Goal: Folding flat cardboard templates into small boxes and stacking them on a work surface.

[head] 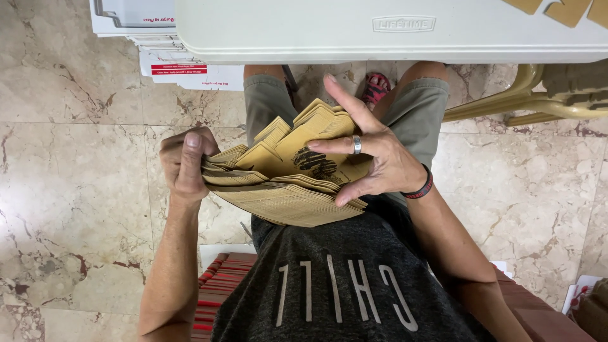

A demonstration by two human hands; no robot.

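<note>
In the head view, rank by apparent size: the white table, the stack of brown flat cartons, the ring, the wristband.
1. White table
2. Stack of brown flat cartons
3. Wristband
4. Ring

The stack sits nearer the camera than the table, so its looks are inflated.

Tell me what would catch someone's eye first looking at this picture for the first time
A thick stack of flat brown cardboard pieces sits mid-frame, gripped at its left end by the left hand, with the right hand, wearing a ring and dark wristband, spread over its fanned top. Above runs the edge of a white plastic table; underneath is a marbled tile floor.
</note>
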